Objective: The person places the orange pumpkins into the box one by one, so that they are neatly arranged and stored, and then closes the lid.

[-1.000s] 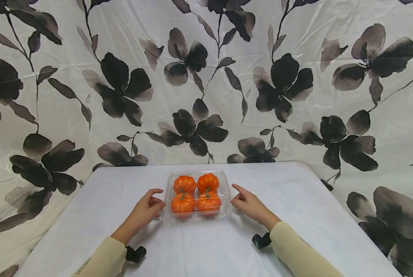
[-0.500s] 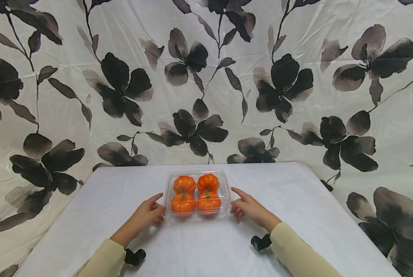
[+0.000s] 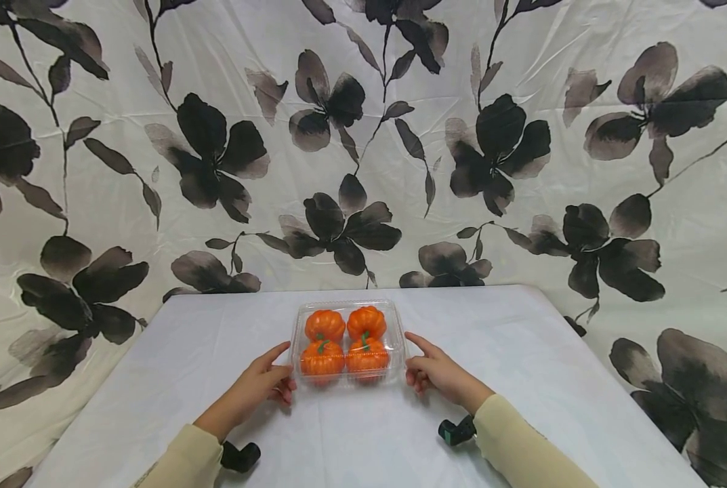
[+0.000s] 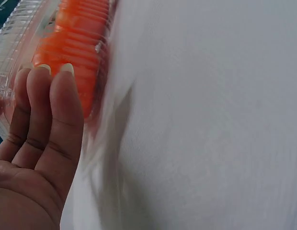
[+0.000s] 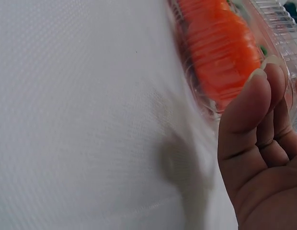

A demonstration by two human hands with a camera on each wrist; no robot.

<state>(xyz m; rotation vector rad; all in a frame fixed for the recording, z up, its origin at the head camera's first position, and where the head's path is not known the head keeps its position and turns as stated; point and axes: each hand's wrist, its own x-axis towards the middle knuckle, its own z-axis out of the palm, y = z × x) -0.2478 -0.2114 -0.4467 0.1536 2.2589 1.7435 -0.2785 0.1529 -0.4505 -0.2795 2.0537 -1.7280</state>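
A clear plastic clamshell box [image 3: 298, 324] sits on the white table. Inside it are several small orange pumpkins [image 3: 324, 325] with green stems, in two rows. My left hand [image 3: 253, 384] is at the box's left side, index finger stretched along it and the other fingers loosely bent. On the opposite side, my right hand [image 3: 442, 373] points its index finger at the right wall. In both wrist views the fingertips of the left hand [image 4: 43, 129] and the right hand [image 5: 256, 153] stand close against the ribbed plastic; whether they touch cannot be told. Neither hand grips the box.
White cloth covers the table [image 3: 339, 440]. A pale curtain [image 3: 412, 224] printed with dark flowers hangs behind its far edge. Black wrist cameras [image 3: 240, 458] sit at the cuffs of the cream sleeves [image 3: 183, 457].
The left index finger has straightened from a bent pose and come nearer the box. The right hand has dipped slightly and edged inward. The box and pumpkins have not moved.
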